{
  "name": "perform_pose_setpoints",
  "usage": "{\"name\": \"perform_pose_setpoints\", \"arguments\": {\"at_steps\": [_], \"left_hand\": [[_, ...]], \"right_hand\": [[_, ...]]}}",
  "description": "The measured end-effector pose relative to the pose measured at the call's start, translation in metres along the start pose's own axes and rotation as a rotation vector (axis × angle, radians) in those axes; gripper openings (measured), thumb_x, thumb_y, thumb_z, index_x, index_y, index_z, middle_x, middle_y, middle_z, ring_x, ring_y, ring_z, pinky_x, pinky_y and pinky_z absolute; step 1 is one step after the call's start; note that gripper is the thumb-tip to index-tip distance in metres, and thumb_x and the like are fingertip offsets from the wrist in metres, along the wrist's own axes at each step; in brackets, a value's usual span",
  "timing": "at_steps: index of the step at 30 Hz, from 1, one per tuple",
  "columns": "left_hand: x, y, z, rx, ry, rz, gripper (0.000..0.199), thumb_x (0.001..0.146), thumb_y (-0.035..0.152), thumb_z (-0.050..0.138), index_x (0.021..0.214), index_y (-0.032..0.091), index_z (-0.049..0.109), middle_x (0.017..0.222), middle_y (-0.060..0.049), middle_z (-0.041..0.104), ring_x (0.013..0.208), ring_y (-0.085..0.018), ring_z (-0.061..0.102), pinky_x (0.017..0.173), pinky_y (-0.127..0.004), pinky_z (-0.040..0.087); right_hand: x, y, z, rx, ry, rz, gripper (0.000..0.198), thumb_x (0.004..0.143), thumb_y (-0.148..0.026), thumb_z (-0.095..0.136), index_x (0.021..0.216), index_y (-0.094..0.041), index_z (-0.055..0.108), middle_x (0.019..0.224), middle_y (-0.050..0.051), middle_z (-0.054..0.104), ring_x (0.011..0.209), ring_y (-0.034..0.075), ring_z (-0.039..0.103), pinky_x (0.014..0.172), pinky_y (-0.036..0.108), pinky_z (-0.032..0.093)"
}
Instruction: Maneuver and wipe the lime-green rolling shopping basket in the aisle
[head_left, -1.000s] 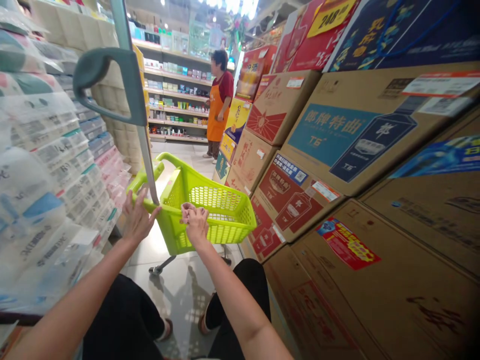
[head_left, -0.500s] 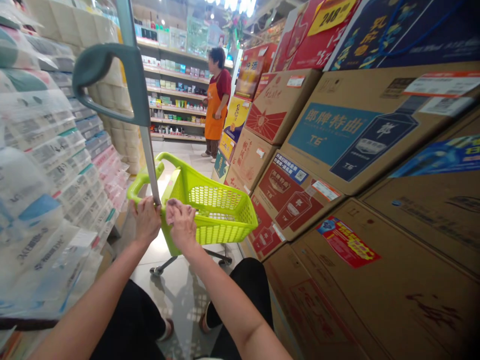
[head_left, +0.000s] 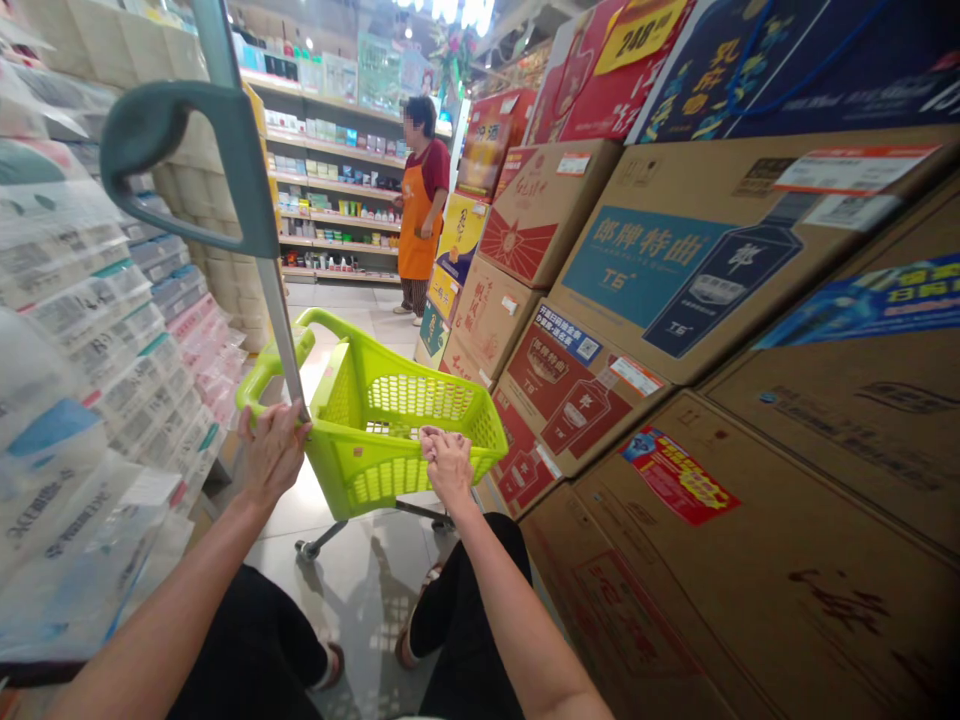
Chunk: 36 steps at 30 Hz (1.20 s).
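Note:
A small lime-green shopping cart with perforated sides stands before my legs on wheeled metal legs. A long metal pole with a grey loop handle rises from its near left corner. My left hand is closed around the cart's rim at the foot of that pole; the fingertips curl out of sight. In my right hand is a crumpled pink cloth, bunched under the fingers and pressed on the cart's near side rim, toward its front end. The basket holds nothing that I can see.
Stacked liquor cartons form a wall close on the right. Plastic-wrapped tissue packs pile up on the left. A person in an orange apron stands farther along the aisle, before shelves of small goods.
My right hand has slid the cloth along the cart's rim, from beside my left hand toward the front end. My left hand stays at the pole's foot. The view has shifted slightly.

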<state>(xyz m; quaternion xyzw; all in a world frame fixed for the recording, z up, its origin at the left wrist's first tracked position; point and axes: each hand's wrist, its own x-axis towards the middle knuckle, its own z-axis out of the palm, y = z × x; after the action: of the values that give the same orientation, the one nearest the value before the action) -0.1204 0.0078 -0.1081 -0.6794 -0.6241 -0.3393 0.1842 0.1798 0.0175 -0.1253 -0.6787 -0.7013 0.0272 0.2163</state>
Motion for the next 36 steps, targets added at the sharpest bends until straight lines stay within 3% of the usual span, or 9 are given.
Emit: {"name": "perform_pose_setpoints", "arguments": {"at_steps": [4,8,10,14,19,23,28,31,36], "left_hand": [[0.001,0.024,-0.004,0.073,-0.029,0.022,0.039,0.090,0.048,0.047,0.124,0.032,0.060,0.118,-0.012,0.057,0.131,-0.034,0.035,0.111,-0.065,0.002],[0.004,0.037,-0.009,0.130,-0.040,0.021,0.034,0.090,0.051,0.047,0.109,0.031,0.067,0.116,-0.013,0.056,0.130,-0.035,0.034,0.109,-0.066,0.005],[0.007,0.033,-0.012,0.144,-0.053,0.041,0.034,0.090,0.051,0.046,0.107,0.030,0.067,0.114,-0.013,0.057,0.127,-0.035,0.037,0.109,-0.066,0.007],[0.012,0.015,-0.018,0.179,-0.081,0.108,0.037,0.090,0.051,0.045,0.109,0.028,0.066,0.109,-0.014,0.057,0.123,-0.033,0.041,0.110,-0.059,0.016],[0.012,0.002,-0.018,0.136,-0.108,0.122,0.036,0.088,0.051,0.047,0.107,0.027,0.066,0.107,-0.014,0.055,0.121,-0.034,0.040,0.106,-0.052,0.028],[0.013,0.004,-0.016,0.110,-0.102,0.096,0.035,0.088,0.050,0.047,0.106,0.027,0.065,0.105,-0.013,0.055,0.120,-0.033,0.040,0.106,-0.052,0.026],[0.013,0.001,-0.017,0.151,-0.085,0.092,0.034,0.088,0.048,0.046,0.106,0.026,0.066,0.106,-0.014,0.054,0.120,-0.035,0.039,0.105,-0.054,0.026],[0.011,-0.006,-0.020,0.177,-0.078,0.100,0.032,0.088,0.048,0.048,0.104,0.027,0.066,0.105,-0.014,0.055,0.119,-0.036,0.039,0.103,-0.055,0.027],[0.007,-0.012,-0.025,0.244,-0.083,0.104,0.031,0.088,0.047,0.048,0.104,0.026,0.065,0.105,-0.015,0.056,0.118,-0.036,0.040,0.101,-0.055,0.029]], "right_hand": [[0.001,-0.026,0.007,0.017,0.040,0.054,0.025,0.088,-0.016,0.047,0.104,-0.023,0.066,0.112,0.008,0.059,0.109,0.026,0.040,0.083,0.034,0.038],[0.000,-0.080,0.013,0.097,0.040,-0.117,0.023,0.091,-0.021,0.049,0.108,-0.026,0.063,0.115,0.007,0.057,0.110,0.024,0.039,0.080,0.032,0.039],[-0.002,-0.085,0.010,0.114,0.031,-0.181,0.023,0.092,-0.022,0.049,0.110,-0.026,0.063,0.115,0.006,0.057,0.109,0.024,0.039,0.080,0.031,0.039],[-0.007,-0.038,0.000,0.077,0.011,-0.197,0.025,0.090,-0.019,0.050,0.108,-0.027,0.065,0.111,0.005,0.059,0.108,0.023,0.039,0.078,0.030,0.039],[-0.009,0.036,-0.006,-0.036,0.035,0.056,0.029,0.090,-0.016,0.045,0.103,-0.026,0.069,0.108,0.007,0.061,0.105,0.025,0.040,0.078,0.032,0.039],[-0.011,0.026,0.006,-0.064,0.089,0.138,0.034,0.092,-0.015,0.043,0.115,-0.025,0.064,0.121,0.008,0.057,0.112,0.026,0.039,0.085,0.035,0.039],[-0.014,-0.007,0.023,0.009,0.126,-0.120,0.045,0.092,-0.015,0.044,0.135,-0.028,0.052,0.139,0.003,0.049,0.122,0.024,0.034,0.101,0.035,0.032],[-0.014,0.018,0.019,0.036,0.145,-0.186,0.049,0.093,-0.016,0.045,0.138,-0.032,0.049,0.139,0.000,0.051,0.119,0.023,0.038,0.101,0.034,0.032],[-0.003,0.096,0.004,-0.030,0.149,0.045,0.049,0.086,-0.007,0.044,0.127,-0.027,0.060,0.129,0.005,0.058,0.112,0.023,0.044,0.099,0.036,0.032]]}}
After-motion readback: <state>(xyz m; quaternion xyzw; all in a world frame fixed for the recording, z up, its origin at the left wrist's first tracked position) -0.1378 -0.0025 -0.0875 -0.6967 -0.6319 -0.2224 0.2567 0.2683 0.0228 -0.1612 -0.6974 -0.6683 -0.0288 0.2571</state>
